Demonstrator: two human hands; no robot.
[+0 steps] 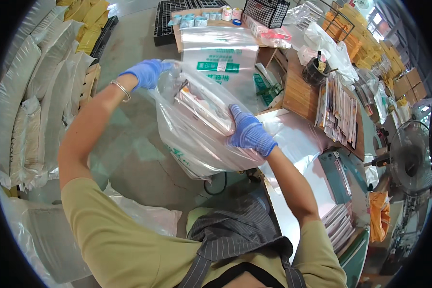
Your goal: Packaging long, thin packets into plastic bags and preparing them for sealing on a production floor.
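My left hand (148,75), in a blue glove, pinches the upper left edge of a large clear plastic bag (180,129) and holds it out to the side. My right hand (249,130), gloved alike, is at the bag's mouth with its fingers around the near right end of a stack of flat printed packets (204,106). That stack lies tilted within the bag, and film hides part of it. Green print shows low on the bag, which hangs above the floor beside the white-topped table.
A white-topped table (285,192) stands at my right, with a row of flat packets (338,223). Beyond it are a wooden desk (297,91), more packets (338,110) and a fan (410,158). Filled clear sacks (53,81) line the left. Flat printed bags (221,57) hang ahead.
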